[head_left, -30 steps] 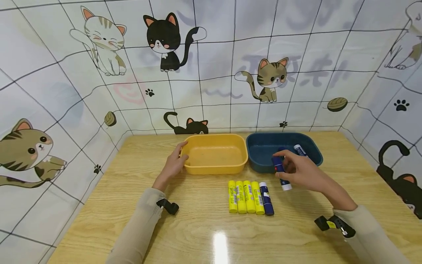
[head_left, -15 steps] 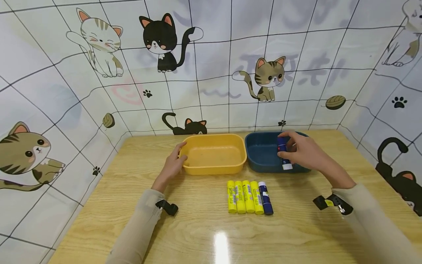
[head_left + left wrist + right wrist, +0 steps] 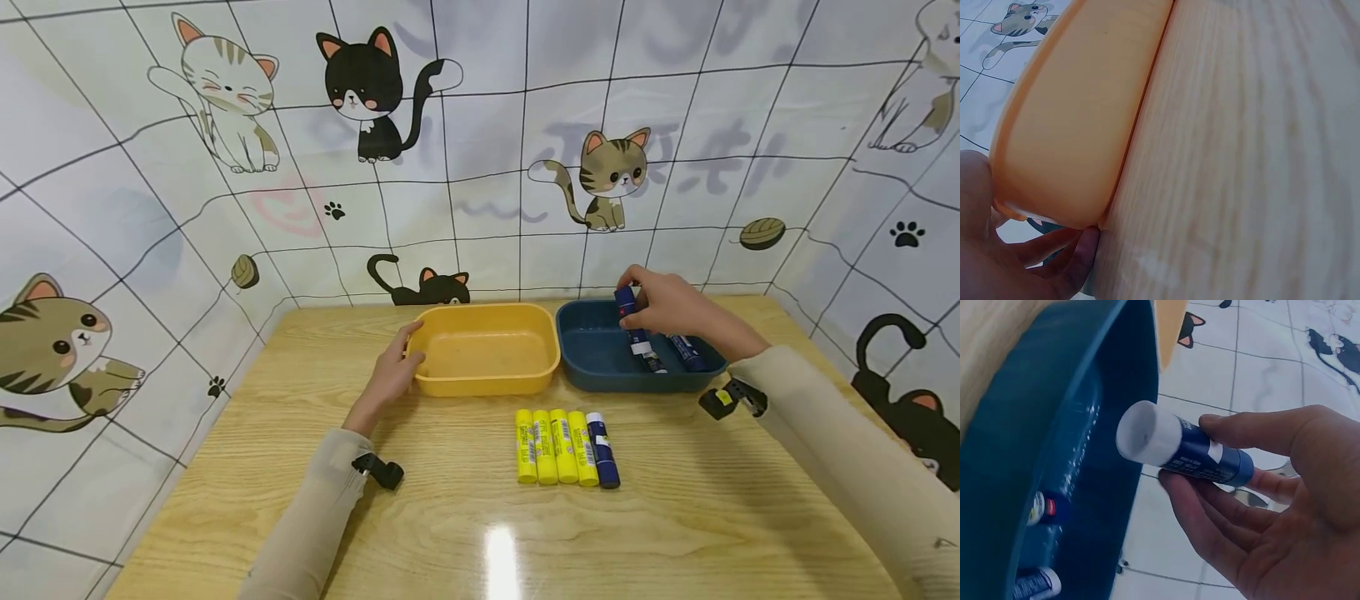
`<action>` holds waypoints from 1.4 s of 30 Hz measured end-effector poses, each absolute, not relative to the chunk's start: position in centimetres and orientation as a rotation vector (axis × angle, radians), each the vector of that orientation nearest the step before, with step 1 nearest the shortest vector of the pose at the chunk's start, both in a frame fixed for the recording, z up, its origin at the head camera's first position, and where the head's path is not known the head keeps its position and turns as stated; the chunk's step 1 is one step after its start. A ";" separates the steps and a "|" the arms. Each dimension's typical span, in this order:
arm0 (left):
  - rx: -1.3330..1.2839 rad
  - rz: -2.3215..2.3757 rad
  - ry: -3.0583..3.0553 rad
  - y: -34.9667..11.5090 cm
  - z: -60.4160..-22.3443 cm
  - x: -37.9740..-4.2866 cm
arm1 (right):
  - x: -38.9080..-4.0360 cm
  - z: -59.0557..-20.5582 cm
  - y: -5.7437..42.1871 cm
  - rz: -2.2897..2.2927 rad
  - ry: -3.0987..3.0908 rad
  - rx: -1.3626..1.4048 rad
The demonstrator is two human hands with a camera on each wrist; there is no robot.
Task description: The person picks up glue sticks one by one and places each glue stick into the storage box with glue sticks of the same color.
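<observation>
My right hand (image 3: 667,304) pinches a dark blue glue stick (image 3: 1194,447) between thumb and fingers, its white end tilted down over the blue bin (image 3: 600,379). Inside that bin lie two more blue glue sticks, one partly hidden below the held one and another (image 3: 686,354) toward the right end. My left hand (image 3: 393,367) grips the left end of the yellow bin (image 3: 487,386), thumb and fingers at its end wall. In front of the bins, several yellow glue sticks (image 3: 545,447) lie side by side, with one blue glue stick (image 3: 604,450) at the right of the row.
The two bins stand side by side at the back of the wooden table (image 3: 420,533), close to a cat-patterned wall covering (image 3: 487,150). This covering also rises along the left and right sides.
The right hand has carried the blue glue stick from in front of the blue bin up and back over it. The left hand stays at the yellow bin.
</observation>
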State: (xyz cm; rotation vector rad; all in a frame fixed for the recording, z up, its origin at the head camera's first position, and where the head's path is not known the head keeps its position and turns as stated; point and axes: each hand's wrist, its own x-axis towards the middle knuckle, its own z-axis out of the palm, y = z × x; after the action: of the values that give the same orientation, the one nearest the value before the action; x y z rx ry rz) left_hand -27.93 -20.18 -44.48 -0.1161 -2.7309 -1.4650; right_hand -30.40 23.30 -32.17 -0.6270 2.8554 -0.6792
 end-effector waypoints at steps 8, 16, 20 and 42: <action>-0.106 -1.469 -2.726 -20.3 -44.5 -27.9 | -33.5 -32.8 22.4 -0.700 2.741 -0.596; -0.104 -1.466 -2.725 -20.3 -44.6 -28.2 | -34.7 -34.8 22.2 -0.574 2.679 -0.571; -0.103 -1.450 -2.721 -20.3 -44.7 -28.2 | -34.7 -35.8 22.4 -0.544 2.662 -0.566; -0.096 -1.480 -2.721 -20.3 -44.8 -28.2 | -35.5 -37.2 24.3 -0.348 2.588 -0.418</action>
State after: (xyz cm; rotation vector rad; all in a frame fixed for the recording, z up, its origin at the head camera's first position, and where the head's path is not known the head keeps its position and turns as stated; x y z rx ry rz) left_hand -28.24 -20.27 -44.77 -0.0965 -2.7206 -1.4800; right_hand -35.46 24.25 -37.16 -0.4181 2.5881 -0.3478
